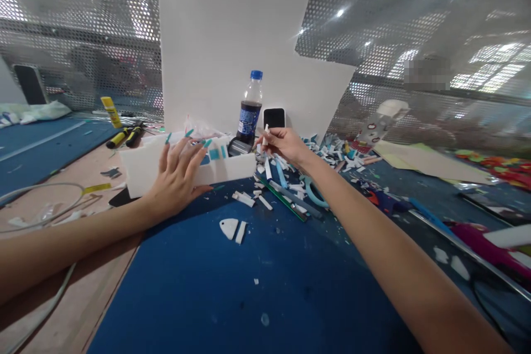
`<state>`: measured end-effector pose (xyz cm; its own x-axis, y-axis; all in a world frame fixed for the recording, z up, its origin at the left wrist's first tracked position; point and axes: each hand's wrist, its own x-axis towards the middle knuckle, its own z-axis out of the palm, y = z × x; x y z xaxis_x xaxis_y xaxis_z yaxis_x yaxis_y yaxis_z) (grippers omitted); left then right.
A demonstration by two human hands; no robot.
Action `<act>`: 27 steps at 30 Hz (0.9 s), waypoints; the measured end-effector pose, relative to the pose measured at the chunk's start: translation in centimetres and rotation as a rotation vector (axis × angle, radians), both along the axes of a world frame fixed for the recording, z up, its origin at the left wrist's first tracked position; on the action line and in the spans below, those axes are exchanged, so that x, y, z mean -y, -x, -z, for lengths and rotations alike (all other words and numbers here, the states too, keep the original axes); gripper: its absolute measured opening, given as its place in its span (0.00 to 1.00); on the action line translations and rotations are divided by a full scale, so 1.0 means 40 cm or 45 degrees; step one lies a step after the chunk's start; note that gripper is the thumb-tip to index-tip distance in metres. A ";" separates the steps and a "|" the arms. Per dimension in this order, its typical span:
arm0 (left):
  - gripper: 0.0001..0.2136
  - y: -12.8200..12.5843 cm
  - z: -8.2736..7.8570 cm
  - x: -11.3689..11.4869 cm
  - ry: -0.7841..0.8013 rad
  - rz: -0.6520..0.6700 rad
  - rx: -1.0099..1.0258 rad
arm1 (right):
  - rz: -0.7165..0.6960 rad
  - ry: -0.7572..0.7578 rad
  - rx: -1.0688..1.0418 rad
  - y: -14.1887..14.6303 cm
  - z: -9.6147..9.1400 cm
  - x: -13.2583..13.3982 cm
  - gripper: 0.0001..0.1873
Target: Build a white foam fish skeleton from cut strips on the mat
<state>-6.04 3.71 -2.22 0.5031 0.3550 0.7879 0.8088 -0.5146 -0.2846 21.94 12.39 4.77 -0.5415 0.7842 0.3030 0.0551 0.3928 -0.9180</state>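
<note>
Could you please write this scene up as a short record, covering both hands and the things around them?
Left hand: fingers spread, touching the long white block
Right hand: pinching a small white piece
On the blue mat, nearest the camera wearer: a pointed white piece with a hole, beside a short white strip
Behind the hands: an upright blue-capped bottle of dark liquid
Beyond the right hand: a heap of mostly white scraps

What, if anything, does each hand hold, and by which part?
The right hand pinches a white stick near its middle. The left hand lies on a white piece; grip unclear.
</note>
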 end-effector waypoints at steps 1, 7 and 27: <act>0.37 0.001 0.002 -0.004 0.039 -0.018 0.018 | 0.001 0.002 0.018 0.000 -0.006 0.002 0.21; 0.17 0.013 0.001 0.001 0.256 0.185 0.263 | -0.191 0.083 0.203 0.094 -0.016 0.084 0.19; 0.17 -0.003 -0.028 0.036 0.494 0.505 0.383 | -0.470 0.075 0.511 0.216 0.008 0.198 0.13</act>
